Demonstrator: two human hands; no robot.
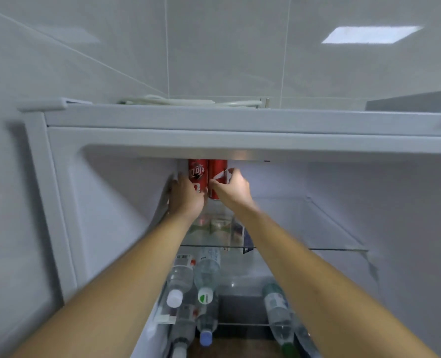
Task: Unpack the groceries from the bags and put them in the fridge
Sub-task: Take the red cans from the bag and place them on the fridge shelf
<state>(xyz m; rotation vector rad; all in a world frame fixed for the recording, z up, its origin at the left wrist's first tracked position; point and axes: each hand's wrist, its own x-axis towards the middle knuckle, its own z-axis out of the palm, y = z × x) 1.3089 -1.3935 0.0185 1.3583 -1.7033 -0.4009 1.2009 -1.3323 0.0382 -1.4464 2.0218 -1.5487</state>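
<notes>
My left hand (185,196) is wrapped around the left red cola can (197,174), fingers curled over its left side, and my right hand (233,188) is closed on the right red cola can (217,177), thumb in front and fingers round its right side. The two cans stand upright and touching, side by side, at the back left of the fridge's (240,140) top glass shelf (317,228), their tops hidden behind the upper lip of the opening. Both bare forearms reach in from the bottom of the view. The shelf is clear glass; through it I see blurred shapes and a dark-edged packet (246,241) below the right wrist, too smeared to name. Lower down, clear plastic water bottles (206,272) lie on their sides with caps towards me: one white cap, one green-and-white, one blue, and another bottle (276,308) off to the right with a green cap. The inner walls are plain white, with a scuffed patch on the right wall. On top of the fridge lies a bundle of pale cord (188,101), and a grey door edge (415,102) shows at the upper right. Behind stands a wall of large pale grey tiles (214,47), which catches the reflection of a rectangular ceiling light (369,34).
</notes>
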